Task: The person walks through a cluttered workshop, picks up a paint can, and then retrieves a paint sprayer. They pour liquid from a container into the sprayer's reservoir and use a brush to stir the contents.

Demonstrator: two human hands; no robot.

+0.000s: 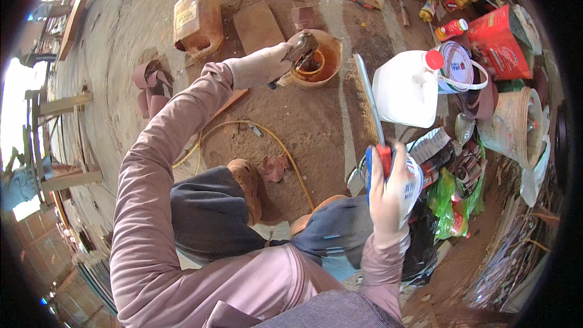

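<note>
Standing by, looking over the worker's floor setup. Left grip (pixel 266 67) is clamped on a dark piece (pixel 302 47), held at the near-left rim of a tub (pixel 331 48) with brownish-orange insides; can't tell what the piece is or whether it touches the rim. Right grip (pixel 390 197), a bit blurred, is closed round the red-and-blue handle of a long tool (pixel 370 100); its grey bar points away from the worker, just left of a white jug (pixel 401 94) with a red cap. Can't tell if the bar touches the floor (pixel 316 121). White pail (pixel 414 183) sits right by that grip, partly hidden. Stained jerrycan (pixel 206 9) and flat board (pixel 258 27) lie left of the tub, pliers (pixel 358 0) beyond it to the right. Yellow hose (pixel 282 136) curves across the floor by the worker's feet. Red bag (pixel 499 42) and green bag (pixel 446 203) far right.
</note>
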